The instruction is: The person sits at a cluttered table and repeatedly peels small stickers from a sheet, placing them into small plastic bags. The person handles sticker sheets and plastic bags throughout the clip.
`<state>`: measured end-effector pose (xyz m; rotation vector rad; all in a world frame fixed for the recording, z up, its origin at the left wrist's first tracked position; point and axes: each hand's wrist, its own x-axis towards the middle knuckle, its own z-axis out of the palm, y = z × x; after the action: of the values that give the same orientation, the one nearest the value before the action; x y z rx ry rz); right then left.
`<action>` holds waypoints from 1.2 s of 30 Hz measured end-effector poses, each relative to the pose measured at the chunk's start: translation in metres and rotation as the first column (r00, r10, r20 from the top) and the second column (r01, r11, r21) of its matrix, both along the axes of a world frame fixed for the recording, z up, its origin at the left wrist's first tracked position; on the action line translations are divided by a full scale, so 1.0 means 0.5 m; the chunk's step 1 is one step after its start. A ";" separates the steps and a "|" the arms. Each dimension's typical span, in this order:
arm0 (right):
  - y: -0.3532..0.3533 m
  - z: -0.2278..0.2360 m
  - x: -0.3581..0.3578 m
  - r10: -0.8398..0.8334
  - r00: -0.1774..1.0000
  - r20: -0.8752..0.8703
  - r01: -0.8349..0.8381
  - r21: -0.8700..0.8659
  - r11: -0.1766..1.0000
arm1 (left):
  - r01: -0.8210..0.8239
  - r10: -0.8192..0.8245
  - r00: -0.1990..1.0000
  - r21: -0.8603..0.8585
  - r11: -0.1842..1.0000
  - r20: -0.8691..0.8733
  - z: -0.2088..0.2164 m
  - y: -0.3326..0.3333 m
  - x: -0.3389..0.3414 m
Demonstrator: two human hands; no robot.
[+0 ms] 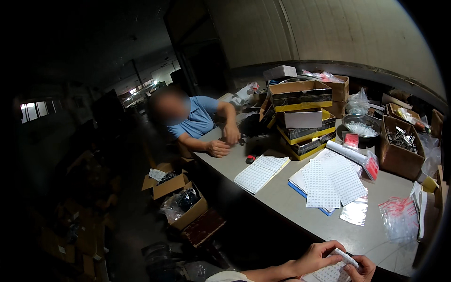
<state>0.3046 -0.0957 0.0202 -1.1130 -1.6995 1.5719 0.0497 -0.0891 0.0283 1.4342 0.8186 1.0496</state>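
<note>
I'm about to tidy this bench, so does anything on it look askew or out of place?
Mainly the stack of black-and-yellow boxes: its boxes sit crookedly, turned at different angles, on the table. The two loose printed sheets in front also splay unevenly rather than lying squared up.

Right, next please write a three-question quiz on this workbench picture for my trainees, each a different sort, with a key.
1. True or false: the wearer's left hand and right hand are both on the printed paper.

2. What lies in the round bowl?
A: rolled paper
B: small translucent pieces
C: black bags

3. Fill in the colour: the co-worker across the table wears a ____ shirt.

Key: 1 true; 2 B; 3 blue.
</note>
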 end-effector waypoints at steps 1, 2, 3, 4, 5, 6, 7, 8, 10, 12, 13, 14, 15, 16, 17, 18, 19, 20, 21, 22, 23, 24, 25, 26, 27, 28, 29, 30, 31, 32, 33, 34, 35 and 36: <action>-0.004 0.013 -0.006 -0.004 1.000 0.002 0.004 -0.020 1.000 | 0.022 -0.022 1.000 -0.044 0.999 0.007 -0.011 0.004 -0.002; -0.006 0.020 -0.009 -0.009 1.000 0.005 0.010 -0.037 0.999 | 0.045 -0.044 0.999 -0.084 0.995 0.017 -0.014 0.007 -0.003; -0.005 0.008 -0.009 -0.017 1.000 0.019 0.017 0.029 0.999 | 0.059 -0.057 0.998 -0.081 0.995 0.025 -0.015 0.008 -0.004; -0.004 -0.013 -0.008 -0.026 0.999 0.033 0.023 0.094 0.995 | 0.073 -0.070 0.997 -0.078 0.994 0.032 -0.011 0.010 -0.005; -0.004 -0.020 -0.009 -0.037 0.998 0.048 0.029 0.160 0.987 | 0.087 -0.085 0.996 -0.074 0.993 0.042 -0.010 0.011 -0.005; -0.004 -0.021 -0.008 -0.042 0.997 0.066 0.032 0.142 0.989 | 0.079 -0.075 0.996 -0.076 0.994 0.051 -0.014 0.011 -0.004; -0.006 -0.020 -0.008 -0.046 0.996 0.083 0.036 0.123 0.992 | 0.070 -0.065 0.996 -0.078 0.995 0.060 -0.021 0.009 -0.003; -0.007 -0.014 -0.010 -0.053 0.994 0.100 0.042 0.105 0.994 | 0.064 -0.058 0.996 -0.080 0.995 0.070 -0.023 0.009 -0.003; -0.017 0.006 -0.021 -0.107 0.993 -0.042 0.110 0.087 0.990 | 0.031 -0.027 0.998 -0.090 0.995 0.048 -0.016 0.007 -0.004; -0.021 0.009 -0.024 -0.170 0.977 -0.127 0.175 0.030 0.984 | 0.022 -0.018 0.999 -0.100 0.995 0.040 -0.003 0.006 -0.007; -0.023 0.002 -0.023 -0.207 0.968 -0.140 0.207 -0.017 0.978 | 0.030 -0.025 0.999 -0.105 0.994 0.045 0.001 0.006 -0.008; -0.024 -0.004 -0.022 -0.243 0.958 -0.151 0.236 -0.063 0.970 | 0.036 -0.031 0.998 -0.110 0.993 0.051 0.003 0.005 -0.009; -0.024 -0.011 -0.019 -0.240 0.963 -0.126 0.234 -0.056 0.971 | 0.055 -0.048 0.997 -0.125 0.991 0.059 0.002 0.006 -0.010; -0.021 -0.018 -0.014 -0.237 0.966 -0.101 0.233 -0.048 0.971 | 0.075 -0.066 0.995 -0.139 0.987 0.069 -0.002 0.007 -0.011; -0.020 -0.021 -0.012 -0.232 0.970 -0.076 0.229 -0.041 0.973 | 0.092 -0.081 0.994 -0.153 0.984 0.078 -0.007 0.008 -0.012; -0.020 -0.021 -0.012 -0.229 0.972 -0.050 0.230 0.006 0.973 | 0.112 -0.093 0.989 -0.167 0.980 0.118 -0.016 0.010 -0.010; -0.022 -0.019 -0.014 -0.228 0.973 -0.024 0.229 0.054 0.972 | 0.132 -0.104 0.982 -0.179 0.975 0.158 -0.028 0.012 -0.006; -0.022 -0.018 -0.015 -0.229 0.973 0.003 0.228 0.103 0.968 | 0.154 -0.116 0.973 -0.190 0.970 0.198 -0.034 0.013 -0.005; -0.020 -0.025 -0.010 -0.207 0.978 -0.009 0.207 0.083 0.975 | 0.173 -0.138 0.972 -0.182 0.968 0.188 -0.036 0.015 -0.007; -0.016 -0.040 0.000 -0.184 0.983 -0.021 0.185 0.063 0.981 | 0.192 -0.160 0.971 -0.174 0.966 0.178 -0.035 0.016 -0.009; -0.012 -0.042 0.002 -0.163 0.986 -0.034 0.164 0.045 0.985 | 0.211 -0.184 0.969 -0.165 0.963 0.168 -0.029 0.017 -0.011; -0.014 -0.041 0.004 -0.228 0.969 -0.095 0.230 0.008 0.973 | 0.191 -0.154 0.964 -0.160 0.969 0.218 -0.019 0.017 -0.013; -0.019 -0.038 0.006 -0.293 0.944 -0.153 0.292 -0.034 0.956 | 0.169 -0.123 0.956 -0.156 0.973 0.268 -0.006 0.016 -0.016; -0.027 -0.030 0.006 -0.356 0.911 -0.208 0.347 -0.080 0.934 | 0.145 -0.091 0.944 -0.153 0.977 0.316 0.011 0.015 -0.023; -0.033 -0.004 0.001 -0.449 0.860 -0.242 0.442 -0.088 0.893 | 0.179 -0.114 0.919 -0.143 0.973 0.377 0.023 0.025 -0.038; -0.028 0.021 0.012 -0.472 0.872 -0.131 0.484 0.076 0.872 | 0.119 -0.072 0.906 -0.089 0.989 0.418 0.040 0.033 -0.045; -0.011 -0.002 0.037 -0.375 0.924 -0.071 0.355 0.521 0.776 | 0.192 -0.111 0.862 -0.116 0.974 0.495 0.078 0.021 -0.063; 0.007 -0.037 0.072 -0.333 0.942 0.030 0.147 0.857 0.494 | 0.292 -0.172 0.797 -0.121 0.949 0.579 0.105 0.021 -0.072; 0.008 -0.059 0.095 -0.327 0.945 0.018 0.159 0.849 0.503 | 0.528 -0.348 0.633 -0.056 0.848 0.691 0.118 0.032 -0.065; 0.006 -0.081 0.108 -0.343 0.937 -0.068 0.304 0.641 0.705 | 0.706 -0.464 0.430 0.032 0.708 0.774 0.134 0.029 -0.059; 0.004 -0.098 0.113 -0.367 0.918 -0.146 0.395 0.357 0.846 | 0.826 -0.524 0.209 0.137 0.546 0.826 0.150 0.015 -0.052; 0.006 -0.112 0.117 -0.413 0.887 -0.205 0.428 0.033 0.903 | 0.877 -0.550 0.075 0.207 0.433 0.832 0.156 0.005 -0.036; -0.001 -0.108 0.108 -0.419 0.888 -0.189 0.430 0.020 0.902 | 0.896 -0.572 0.012 0.246 0.371 0.820 0.153 0.000 -0.022; -0.009 -0.104 0.099 -0.428 0.887 -0.172 0.436 0.008 0.900 | 0.906 -0.592 -0.033 0.274 0.322 0.805 0.152 0.002 -0.005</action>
<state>0.3539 -0.1001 -0.0320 -1.2005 -1.2607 1.2934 0.0472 -0.0881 0.1040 0.6317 -0.5864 0.4293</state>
